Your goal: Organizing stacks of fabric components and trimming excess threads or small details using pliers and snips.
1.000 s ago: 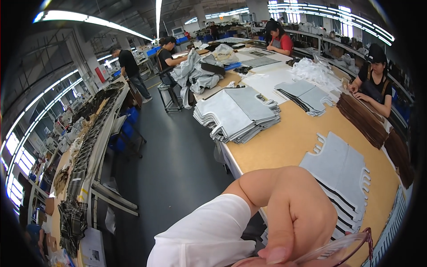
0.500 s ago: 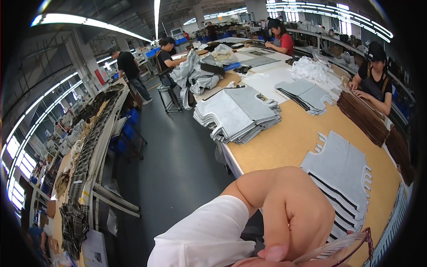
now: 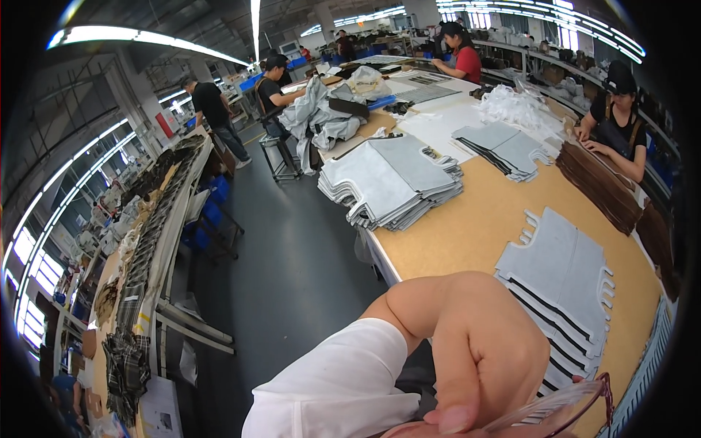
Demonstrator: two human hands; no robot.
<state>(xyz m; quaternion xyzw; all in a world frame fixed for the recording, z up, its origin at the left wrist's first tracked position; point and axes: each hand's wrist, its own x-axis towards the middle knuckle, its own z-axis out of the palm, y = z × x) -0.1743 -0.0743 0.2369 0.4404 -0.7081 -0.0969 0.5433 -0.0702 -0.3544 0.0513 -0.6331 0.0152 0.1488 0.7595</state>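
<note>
My left hand [image 3: 485, 350], with a white sleeve [image 3: 328, 379] at its wrist, is raised close in the lower middle. Its thumb points down and the fingers curl out of sight, so what they hold, if anything, is hidden. Just to its right, at the lower edge, are eyeglasses [image 3: 604, 401] with a clear lens and a dark reddish rim. My right hand is not seen. Beyond my left hand, light grey fabric pieces [image 3: 551, 255] with black strips and looped edges lie on the tan tabletop [image 3: 438, 248], partly covered by the hand.
A thick stack of grey cut pieces [image 3: 391, 179] sits at the table's left edge, a smaller pile [image 3: 504, 150] behind it. On the right, a co-worker [image 3: 617, 135] handles brown fabric [image 3: 599, 186]. Left across the aisle, plaid cloth [image 3: 135, 292] covers a long bench.
The view has shifted very slightly. My left hand keeps nearly the same pose beside the eyeglasses. A seated co-worker at the far left of the table has raised their head a little.
</note>
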